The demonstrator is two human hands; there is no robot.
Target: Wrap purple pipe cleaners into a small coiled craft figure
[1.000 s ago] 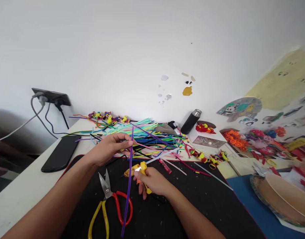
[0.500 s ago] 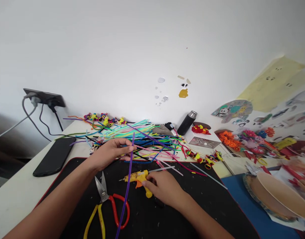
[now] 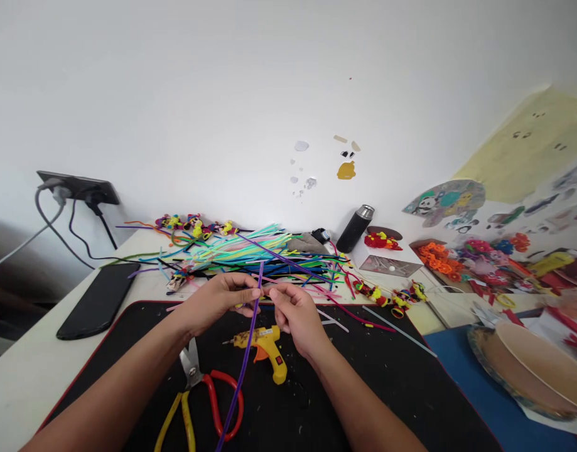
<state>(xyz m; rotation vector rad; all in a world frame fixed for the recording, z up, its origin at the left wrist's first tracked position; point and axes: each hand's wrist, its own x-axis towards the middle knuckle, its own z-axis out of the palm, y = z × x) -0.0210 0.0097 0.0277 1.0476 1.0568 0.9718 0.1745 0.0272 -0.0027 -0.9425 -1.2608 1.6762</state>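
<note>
My left hand (image 3: 220, 300) pinches a long purple pipe cleaner (image 3: 245, 367) between thumb and fingers. Its short end rises above the fingertips and its long end hangs down toward me. Fingertip to fingertip with it, my right hand (image 3: 295, 314) is closed in a pinch; what it grips, if anything, is too small to make out. Below the hands, a yellow glue gun (image 3: 268, 350) with an orange trigger lies on the black mat (image 3: 363, 383). Red-handled scissors (image 3: 193, 370) lie left of it, beside a pair of yellow handles (image 3: 188, 419).
Behind the mat lies a heap of coloured pipe cleaners (image 3: 250, 251), with small pipe-cleaner figures (image 3: 194, 225) around it. A phone (image 3: 97, 300) is at left, a black flask (image 3: 356, 229) and white box (image 3: 387, 263) at back right. A bowl (image 3: 542, 361) stands at far right.
My right hand has left the glue gun and come up to the fingertips of my left hand. The pipe cleaner has shifted slightly right with my left hand.
</note>
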